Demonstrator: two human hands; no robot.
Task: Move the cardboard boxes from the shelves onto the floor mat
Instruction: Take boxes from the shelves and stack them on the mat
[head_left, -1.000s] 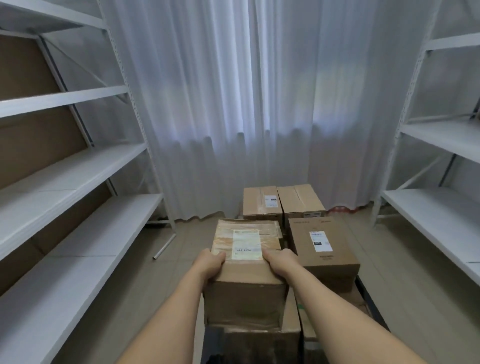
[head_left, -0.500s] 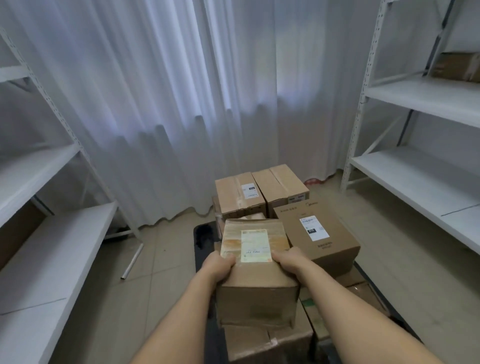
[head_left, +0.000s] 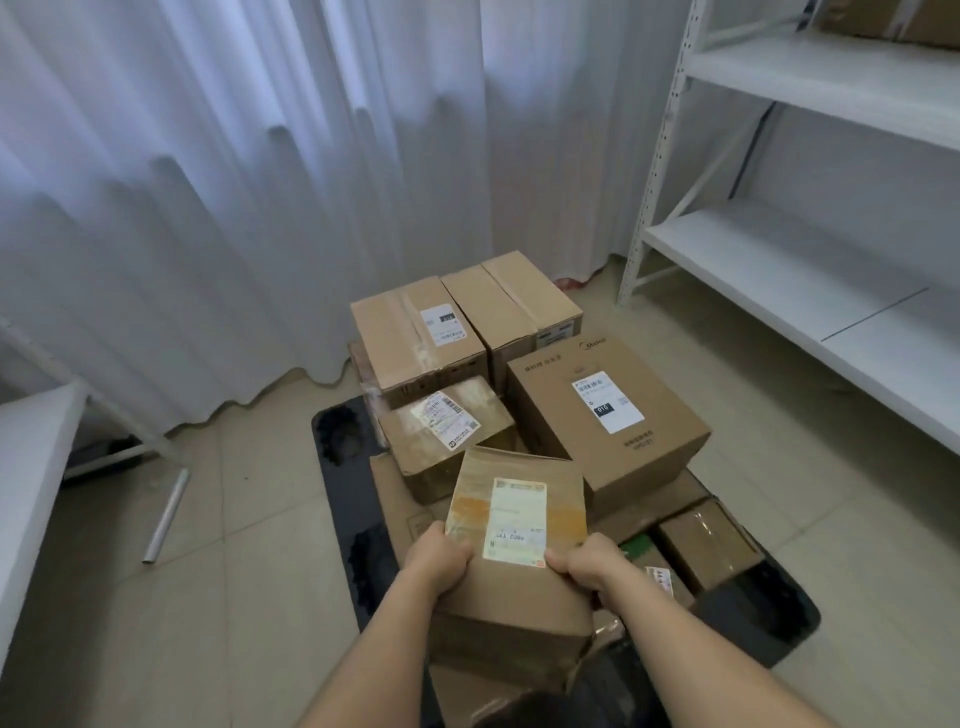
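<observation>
Gripping a small cardboard box (head_left: 517, 525) at its near end, the left hand (head_left: 435, 564) and the right hand (head_left: 586, 567) curl their fingers over its two near top corners, thumbs on the top face and the other fingers hidden down the sides. The box sits low in the middle of the frame, above the black floor mat (head_left: 343, 499) and the pile of boxes (head_left: 524, 374) already stacked there; whether its underside touches the flat carton beneath cannot be told. It looks stiff and light enough for two hands, since the walls hold their shape under the grip, though the glossy tape across the top may be slippery, so the bare cardboard sides seem the safer place to hold. Its long axis runs from the person toward the curtain (head_left: 260, 182) in the upper part of the frame, tilted slightly to the right. The white label (head_left: 517, 519) faces up with its print upside down to the camera. The far end points at the gap between a taped box (head_left: 447, 431) and a large labelled box (head_left: 608, 415).
</observation>
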